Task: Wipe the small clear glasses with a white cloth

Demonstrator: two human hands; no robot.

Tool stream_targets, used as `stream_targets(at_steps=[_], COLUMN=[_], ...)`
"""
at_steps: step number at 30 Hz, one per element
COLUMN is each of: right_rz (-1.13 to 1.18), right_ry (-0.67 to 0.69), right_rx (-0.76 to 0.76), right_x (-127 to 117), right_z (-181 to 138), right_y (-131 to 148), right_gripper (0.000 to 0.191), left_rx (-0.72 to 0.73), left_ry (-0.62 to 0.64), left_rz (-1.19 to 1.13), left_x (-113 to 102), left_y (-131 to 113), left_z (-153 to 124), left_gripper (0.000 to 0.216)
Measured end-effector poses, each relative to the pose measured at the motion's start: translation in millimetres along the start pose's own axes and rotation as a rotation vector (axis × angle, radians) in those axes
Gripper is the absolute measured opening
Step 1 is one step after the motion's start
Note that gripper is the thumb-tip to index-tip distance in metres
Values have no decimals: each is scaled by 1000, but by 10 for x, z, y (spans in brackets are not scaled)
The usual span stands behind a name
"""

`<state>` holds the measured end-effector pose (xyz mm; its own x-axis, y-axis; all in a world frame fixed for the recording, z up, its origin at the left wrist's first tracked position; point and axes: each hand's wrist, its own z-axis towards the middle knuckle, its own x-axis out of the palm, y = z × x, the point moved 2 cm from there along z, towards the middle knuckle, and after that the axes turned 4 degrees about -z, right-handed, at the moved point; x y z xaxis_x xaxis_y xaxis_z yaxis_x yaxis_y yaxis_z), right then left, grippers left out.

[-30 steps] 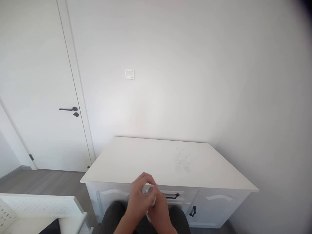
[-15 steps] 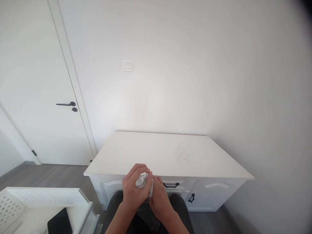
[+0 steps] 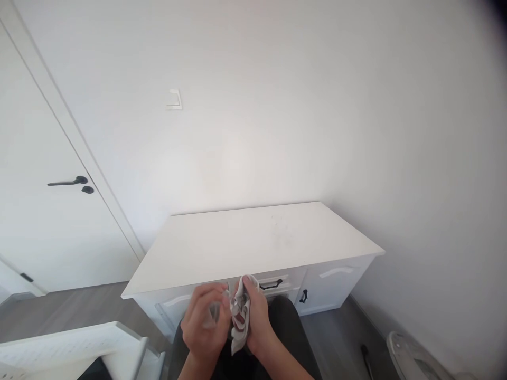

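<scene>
In front of my lap, near the cabinet's front edge, my right hand [image 3: 255,311] is closed round a crumpled white tissue or thin cloth [image 3: 240,338]. Its folds hang down between the hands, with greyish-brown patches among them. My left hand [image 3: 206,319] is curled beside it on the left, thumb and fingers pinching close to the top of the crumpled piece. A pale, partly see-through bit shows inside the left hand's curl; whether it belongs to the same piece I cannot tell. Beyond both hands lies the white cabinet top [image 3: 222,237], with faint grey smudges [image 3: 281,235] right of its middle.
Black handles [image 3: 271,284] stick out from the cabinet front. A white piece of furniture with a perforated panel [image 3: 79,345] stands at lower left, a black object [image 3: 95,370] on it. A pale appliance-like object [image 3: 412,359] is at lower right. A door [image 3: 47,227] is at left.
The view has turned to the right and tilted. My hands have drawn slightly apart, and the white piece, mostly hidden before, now shows loosened and hanging from the right hand.
</scene>
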<state>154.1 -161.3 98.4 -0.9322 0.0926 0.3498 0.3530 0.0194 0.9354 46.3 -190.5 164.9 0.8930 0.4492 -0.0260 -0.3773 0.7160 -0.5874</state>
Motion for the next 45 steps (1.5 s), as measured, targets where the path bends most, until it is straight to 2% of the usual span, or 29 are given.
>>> stream_targets(at_steps=[1,3,4,5,6,8,10,12,13,14,17,18,19,20,21,23,25,27,29,33,37,39,40,41,43,45], right_rz=[-84,-213,-234,-224,-196,-152,-141,-153,-163,-182,-253,-243,-203,-134,-43,168,376,529,612,590,452,309,178,4,-431,-783], right_ry=[-69,-128,-119,-106,-104,-44,125,275,252,148,-234,-288,-297,-275,-202,10,147,108,11,-3,80,78,66,52,9,-120], right_rx=[-142,-375,-416,-404,-364,-189,49,255,298,266,-43,-128,-151,-98,25,362,593,640,607,615,666,586,472,308,-118,-413], right_x=[-43,-134,-175,-212,-244,-272,-247,-206,-199,-207,-268,-288,-307,-324,-327,-291,-232,-199,-194,-219,-224,-262,-317,-402,-674,-1098], right_z=[-27,-82,-94,-89,-67,13,87,99,87,68,-15,-31,-29,-10,21,76,106,135,169,226,193,158,154,161,217,354], right_y=[-45,-126,-160,-185,-195,-190,-175,-179,-187,-191,-182,-171,-158,-144,-131,-93,-37,0,-9,-117,-223,-245,-242,-228,-172,-114], right_gripper=[47,50,53,55,55,53,47,42,40,38,36,37,36,34,32,30,30,30,31,32,32,37,39,40,35,31], left_rx=[-182,-563,-694,-758,-754,-582,-355,-274,-323,-429,-814,-868,-862,-804,-711,-518,-424,-432,-515,-765,-844,-843,-837,-829,-809,-790], left_ry=[-50,-121,-131,-125,-103,-28,126,254,247,193,-30,-53,-41,-5,48,151,180,130,79,118,165,183,183,181,192,204], left_rz=[11,-48,-102,-149,-173,-152,-104,-51,-28,-26,-161,-202,-212,-194,-169,-150,-206,-316,-423,-399,-356,-359,-365,-373,-382,-361], left_x=[7,35,52,62,61,27,2,20,44,74,201,240,266,279,280,270,261,270,303,399,445,455,459,465,486,524], left_y=[48,136,161,172,172,152,148,210,269,338,497,508,497,467,426,346,316,351,431,583,603,605,613,628,673,735], left_z=[6,16,22,31,47,88,126,148,153,151,86,66,56,59,72,106,127,112,46,-171,-266,-250,-234,-216,-188,-180], left_gripper=[3,15,20,23,24,19,16,15,16,18,24,25,26,26,25,22,24,42,61,58,64,69,70,70,69,67])
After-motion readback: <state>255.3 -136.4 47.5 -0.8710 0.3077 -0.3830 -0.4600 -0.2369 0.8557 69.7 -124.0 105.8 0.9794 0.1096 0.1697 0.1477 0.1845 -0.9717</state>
